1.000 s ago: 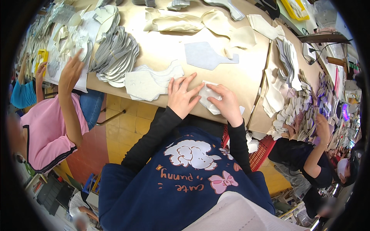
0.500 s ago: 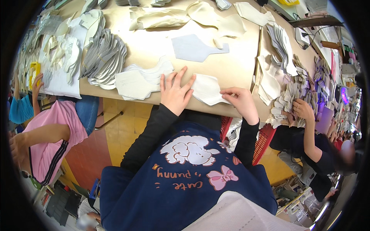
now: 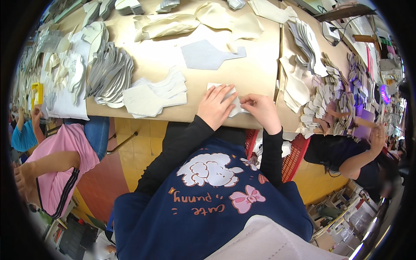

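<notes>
A cut white piece (image 3: 236, 108) of sheet material lies near the table's front edge, mostly covered by my hands. My left hand (image 3: 216, 106) rests across it with the fingers stretched out. At its right side, my right hand (image 3: 261, 112) pinches the edge between thumb and fingertips. To the left lies a loose stack of similar white pieces (image 3: 147, 96), apart from my left hand. A flat pale grey piece (image 3: 207, 54) lies beyond my hands.
Crumpled cream pieces (image 3: 171, 25) lie farther back. Fanned grey pieces (image 3: 110, 76) stand at left, more white ones (image 3: 297, 84) at right. Below the table is a red basket (image 3: 295, 157). Co-workers sit either side; one's hand (image 3: 377, 138) is at the right.
My left hand has moved right, away from the white stack and onto the white piece. My right hand stays at that piece's edge. The co-worker's hand at right has moved off the small pieces.
</notes>
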{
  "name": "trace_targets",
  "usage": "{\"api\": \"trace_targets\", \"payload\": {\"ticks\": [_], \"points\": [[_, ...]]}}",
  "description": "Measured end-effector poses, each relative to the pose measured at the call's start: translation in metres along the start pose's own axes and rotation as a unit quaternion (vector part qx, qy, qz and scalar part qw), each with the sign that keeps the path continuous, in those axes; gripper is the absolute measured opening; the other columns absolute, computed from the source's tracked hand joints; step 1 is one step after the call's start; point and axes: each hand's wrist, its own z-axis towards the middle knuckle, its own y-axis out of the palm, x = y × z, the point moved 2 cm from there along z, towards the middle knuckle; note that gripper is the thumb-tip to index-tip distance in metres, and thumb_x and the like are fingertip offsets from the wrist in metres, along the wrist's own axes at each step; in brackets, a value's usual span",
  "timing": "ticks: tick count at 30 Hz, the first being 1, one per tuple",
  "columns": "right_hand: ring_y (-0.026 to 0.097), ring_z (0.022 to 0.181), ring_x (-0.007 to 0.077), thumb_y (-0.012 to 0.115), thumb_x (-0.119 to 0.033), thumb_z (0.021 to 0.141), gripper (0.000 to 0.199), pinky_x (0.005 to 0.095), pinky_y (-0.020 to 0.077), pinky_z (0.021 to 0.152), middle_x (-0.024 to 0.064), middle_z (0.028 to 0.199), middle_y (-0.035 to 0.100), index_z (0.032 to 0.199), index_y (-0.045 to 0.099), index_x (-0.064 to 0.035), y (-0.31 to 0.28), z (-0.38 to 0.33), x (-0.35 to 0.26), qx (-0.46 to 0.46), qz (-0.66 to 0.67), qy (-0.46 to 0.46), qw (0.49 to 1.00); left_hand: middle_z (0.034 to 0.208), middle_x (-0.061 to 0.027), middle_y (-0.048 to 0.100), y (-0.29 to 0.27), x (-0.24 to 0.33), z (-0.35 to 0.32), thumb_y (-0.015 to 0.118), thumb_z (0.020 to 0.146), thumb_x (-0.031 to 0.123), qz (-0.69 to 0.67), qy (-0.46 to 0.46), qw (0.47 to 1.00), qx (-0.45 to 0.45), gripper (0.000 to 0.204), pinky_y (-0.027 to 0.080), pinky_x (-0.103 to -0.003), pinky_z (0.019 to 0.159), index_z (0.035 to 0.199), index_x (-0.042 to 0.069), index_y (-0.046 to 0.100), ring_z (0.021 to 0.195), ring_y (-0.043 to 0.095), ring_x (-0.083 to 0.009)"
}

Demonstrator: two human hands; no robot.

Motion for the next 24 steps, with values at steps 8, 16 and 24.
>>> {"api": "trace_targets", "payload": {"ticks": [8, 16, 24], "points": [[0.065, 0.069, 0.0087, 0.074, 0.0, 0.088, 0.025, 0.0226, 0.0511, 0.064, 0.0021, 0.08, 0.067, 0.112, 0.069, 0.0028, -0.021, -0.023, 0.037, -0.022, 0.189, 0.079, 0.979, 0.164, -0.004, 0.037, 0.004, 0.004, -0.001, 0.06, 0.098, 0.041, 0.135, 0.025, 0.987, -0.084, 0.058, 0.031, -0.049, 0.118, 0.154, 0.029, 0.047, 0.148, 0.037, -0.0235], [0.064, 0.067, 0.0073, 0.073, 0.0, 0.088, 0.027, 0.0212, 0.0478, 0.062, 0.001, 0.076, 0.067, 0.114, 0.068, 0.0018, -0.022, -0.032, 0.055, 0.039, 0.205, 0.103, 0.972, 0.167, -0.0181, 0.024, 0.001, 0.003, -0.003, 0.062, 0.095, 0.048, 0.135, 0.061, 0.98, -0.133, 0.056, 0.026, -0.058, 0.118, 0.15, 0.05, 0.047, 0.152, 0.029, -0.0326], [0.064, 0.064, 0.0078, 0.074, 0.0, 0.086, 0.026, 0.0226, 0.0485, 0.06, 0.0014, 0.073, 0.066, 0.111, 0.068, 0.0012, -0.024, -0.028, 0.049, 0.055, 0.154, 0.101, 0.981, 0.166, -0.0225, 0.025, 0.0, 0.003, -0.001, 0.066, 0.095, 0.041, 0.119, 0.085, 0.981, -0.128, 0.054, 0.025, -0.063, 0.117, 0.146, 0.05, 0.051, 0.152, 0.026, -0.0408]]}}
